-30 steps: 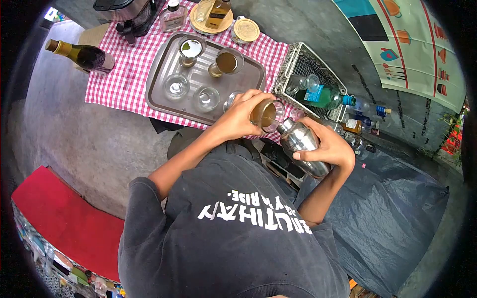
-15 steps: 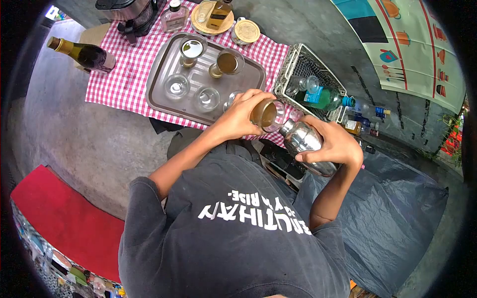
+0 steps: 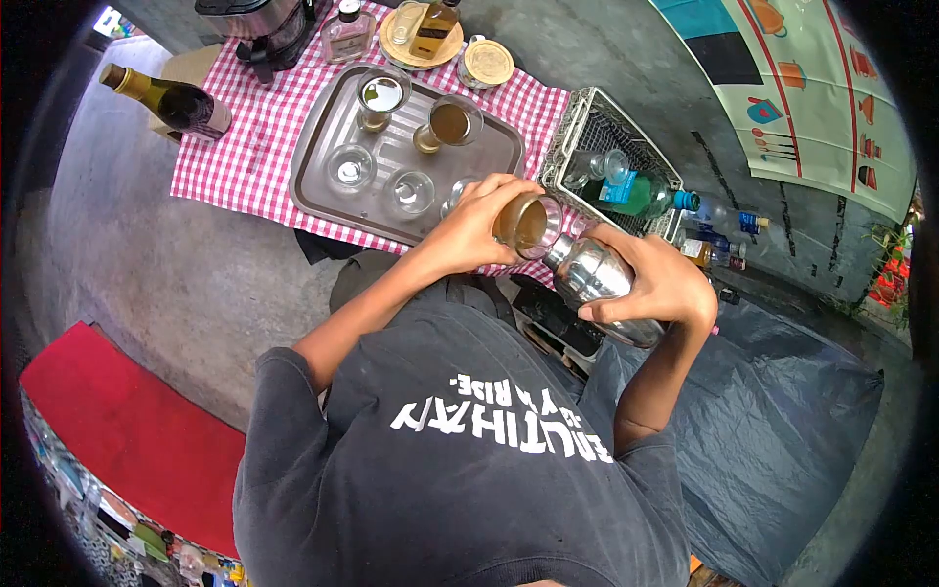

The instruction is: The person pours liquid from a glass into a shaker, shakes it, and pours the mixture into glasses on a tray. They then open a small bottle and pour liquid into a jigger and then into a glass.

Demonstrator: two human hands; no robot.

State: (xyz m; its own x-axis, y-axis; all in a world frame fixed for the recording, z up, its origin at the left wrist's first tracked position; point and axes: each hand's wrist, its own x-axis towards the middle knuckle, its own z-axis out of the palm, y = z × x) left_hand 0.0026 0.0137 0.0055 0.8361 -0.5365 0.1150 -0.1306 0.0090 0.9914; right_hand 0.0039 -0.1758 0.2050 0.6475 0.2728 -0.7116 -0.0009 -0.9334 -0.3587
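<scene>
My left hand [image 3: 481,223] is wrapped round a glass [image 3: 531,225] with brown liquid inside, tilted toward the right. In my right hand [image 3: 657,281] lies a steel cocktail shaker [image 3: 593,271], tipped so that its narrow mouth meets the rim of the glass. Just beyond my left hand a metal tray [image 3: 303,176] carries several glasses. One drinking glass [image 3: 449,124] on it holds brown liquid, and another glass [image 3: 381,93] beside it has something green in it. Nearer me stand a clear glass [image 3: 350,168] and a second clear glass [image 3: 408,194].
A wire basket [image 3: 554,166] on the right holds a green bottle [image 3: 641,194] lying down. On the checked cloth [image 3: 230,176] are a dark bottle [image 3: 186,108], a coffee maker [image 3: 269,34], a clear bottle [image 3: 348,34] and a lidded jar [image 3: 486,63]. A red bench [image 3: 137,440] stands lower left.
The shaker in my right hand has shifted very slightly left, toward the glass. My left hand keeps its hold on the glass, and the view has moved a little.
</scene>
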